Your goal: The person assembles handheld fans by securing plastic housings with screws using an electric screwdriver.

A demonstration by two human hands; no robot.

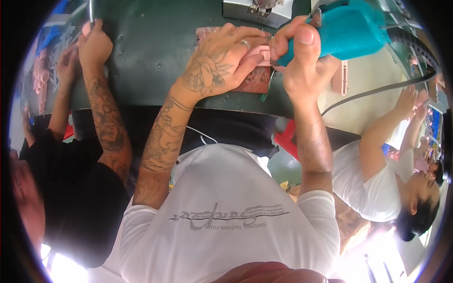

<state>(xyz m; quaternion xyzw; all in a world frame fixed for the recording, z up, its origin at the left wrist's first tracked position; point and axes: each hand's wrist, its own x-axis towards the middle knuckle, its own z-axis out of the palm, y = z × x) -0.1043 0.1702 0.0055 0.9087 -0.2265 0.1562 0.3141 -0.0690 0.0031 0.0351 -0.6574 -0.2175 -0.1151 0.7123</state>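
My left hand (pixel 212 66), tattooed and wearing a ring, is closed around a small pink plastic part (pixel 265 55). It steadies the part over a worn reddish-brown board (pixel 252 86) on the dark green table (pixel 151 52). My right hand (pixel 304 66) grips a bulky teal handheld power tool (pixel 351 30) with its thumb upward. The tool's front end is close to the pink part, but my fingers hide its tip, so I cannot tell whether the two touch.
A grey metal box (pixel 257 14) stands beyond the board. From the tool a black cord (pixel 377 92) curves down past another pink part (pixel 340 79) on a pale surface. Co-workers sit close on both sides; the left one's hand (pixel 96 45) holds a thin metal tool.
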